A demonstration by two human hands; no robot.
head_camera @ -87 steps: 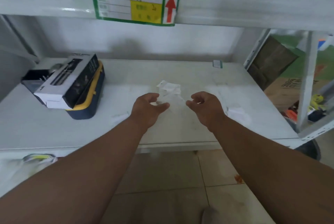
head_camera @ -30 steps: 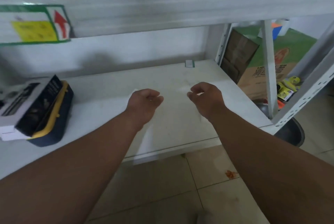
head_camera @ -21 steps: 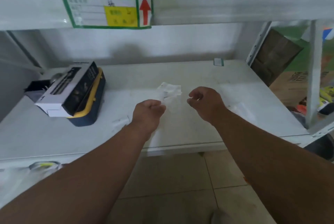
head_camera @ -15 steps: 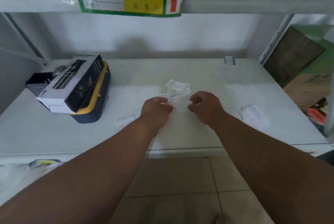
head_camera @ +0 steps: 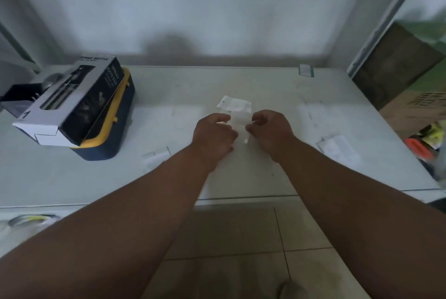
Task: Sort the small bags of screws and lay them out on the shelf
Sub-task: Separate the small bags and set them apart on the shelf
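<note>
The small clear bag (head_camera: pixel 236 115) sits mid-shelf (head_camera: pixel 169 95) between both hands, its long axis running away from the person — left hand (head_camera: pixel 213 134) and right hand (head_camera: pixel 270 129) equally near, curled fingers pinching its near edges from either side.

Both forearms bare — no sleeves, watch or rings apparent; hands (head_camera: pixel 241 132) ungloved.

- A storeroom or stockroom: white metal shelf (head_camera: pixel 241 178) with a slotted upright (head_camera: pixel 376 33)
- Boxed spray bottle (head_camera: pixel 70 103) far left, cardboard cartons (head_camera: pixel 405 95) right, tiled floor (head_camera: pixel 241 250)
</note>
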